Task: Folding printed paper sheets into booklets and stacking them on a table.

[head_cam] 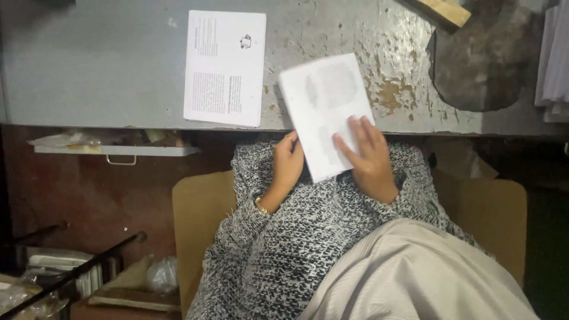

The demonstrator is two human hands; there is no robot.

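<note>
A white printed sheet lies tilted, half on the grey table edge and half over my lap, blurred by motion. My left hand grips its left edge, with a ring on one finger and a gold bracelet at the wrist. My right hand rests flat on the sheet's lower right part, fingers spread. Both arms wear a black-and-white knitted sleeve.
A stack of white printed sheets lies on the worn grey table to the left. A dark round slab and a wooden piece sit at the right. A half-open drawer hangs below. Clutter lies at the lower left.
</note>
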